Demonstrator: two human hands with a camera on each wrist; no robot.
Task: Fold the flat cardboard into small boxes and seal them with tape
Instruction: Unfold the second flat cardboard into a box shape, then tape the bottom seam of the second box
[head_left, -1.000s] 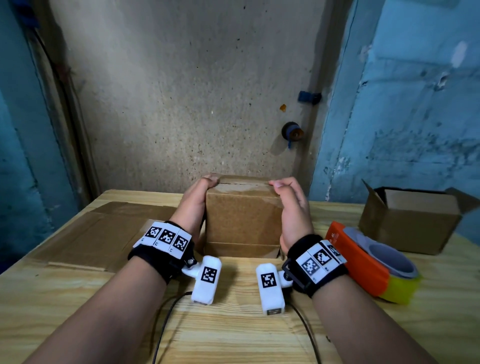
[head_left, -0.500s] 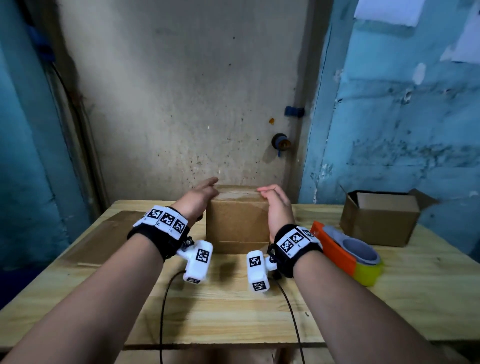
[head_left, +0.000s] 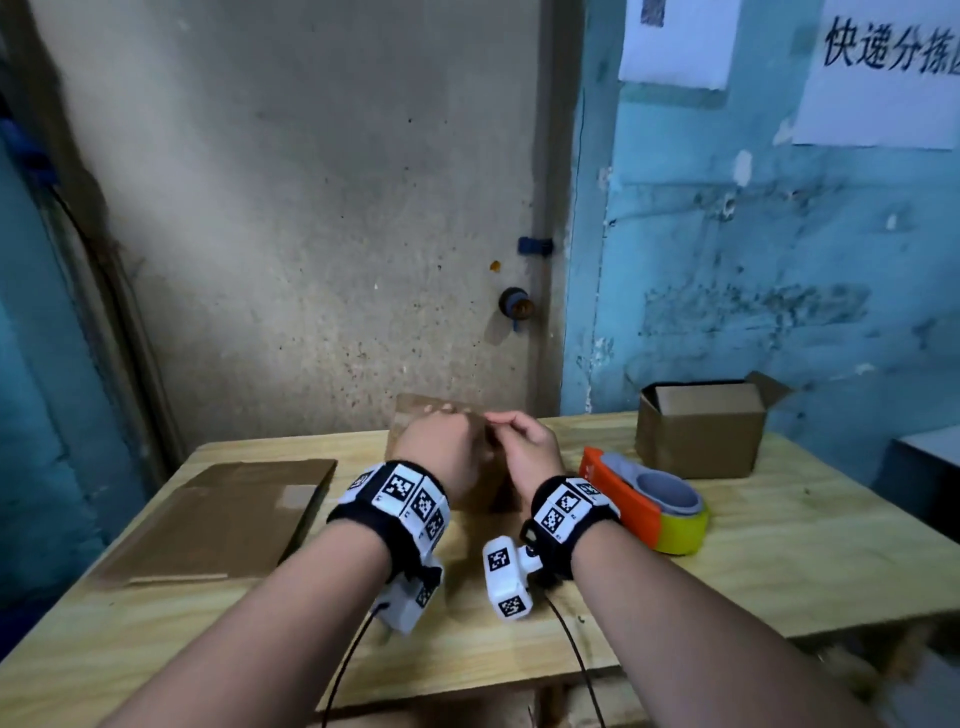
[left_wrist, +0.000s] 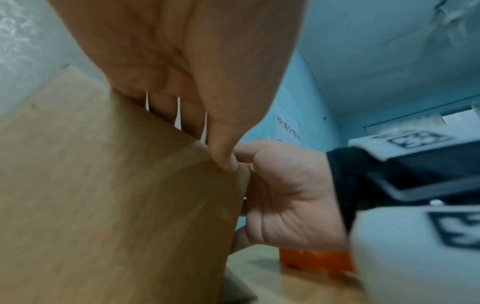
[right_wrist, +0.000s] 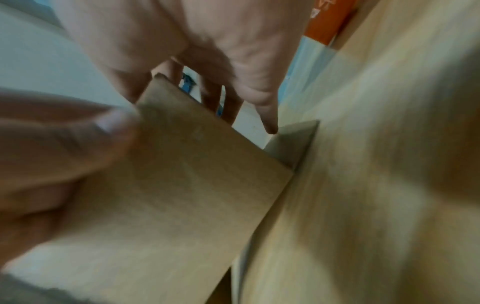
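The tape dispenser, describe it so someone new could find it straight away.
On the wooden table, look right of the person's right hand, in front of the open cardboard box. The tape dispenser is the only brightly coloured thing there: orange body, yellow end, grey roll.

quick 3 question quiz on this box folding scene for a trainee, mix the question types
1. True or false: the open box stands on the table to the right of the tape dispenser.
2. What lies flat on the table's left side?
A. scissors
B. flat cardboard
C. a knife
3. Fill in: both the left hand and the right hand are on the small ____.

Key: 1 true; 2 B; 3 box
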